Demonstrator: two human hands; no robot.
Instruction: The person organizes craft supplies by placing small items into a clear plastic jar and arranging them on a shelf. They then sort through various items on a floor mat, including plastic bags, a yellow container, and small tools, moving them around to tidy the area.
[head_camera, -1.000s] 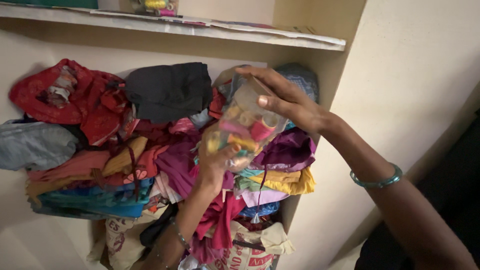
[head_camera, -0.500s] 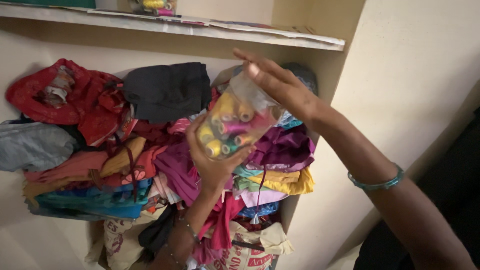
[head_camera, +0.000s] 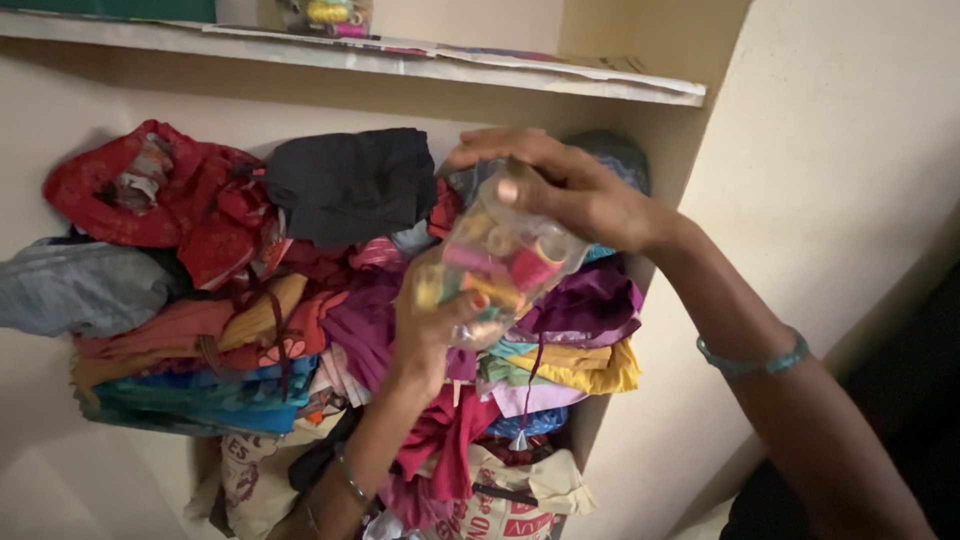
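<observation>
1. Head view, hands: the left hand (head_camera: 425, 335) rises from below, palm up, and cups the lower end of a clear jar (head_camera: 495, 262); its thumb lies across the jar's front. The right hand (head_camera: 560, 190) comes in from the right and closes over the jar's upper end, fingers curled round it, one fingertip pressed on the top edge.
2. Head view, jar: held tilted between both hands, in front of the shelf opening, clear of the clothes behind it. It is filled with thread spools (head_camera: 535, 265) in yellow, pink, red and green. Whether a lid is on cannot be told; the right hand covers that end.
3. Head view, wrists: a teal bangle (head_camera: 752, 358) circles the right forearm; a thin bangle (head_camera: 352, 480) sits on the left wrist.
4. Head view, background: a heap of folded and crumpled clothes (head_camera: 300, 300) fills the alcove. A red cloth (head_camera: 160, 195) lies at top left, a black cloth (head_camera: 350, 180) just beside it, a yellow cloth (head_camera: 590, 365) at lower right.
5. Head view, above: a shelf (head_camera: 450, 70) spans the alcove; a second jar (head_camera: 328, 14) of spools stands on it, cut off by the frame.
6. Head view, below: printed sacks (head_camera: 500, 505) lie under the heap.
</observation>
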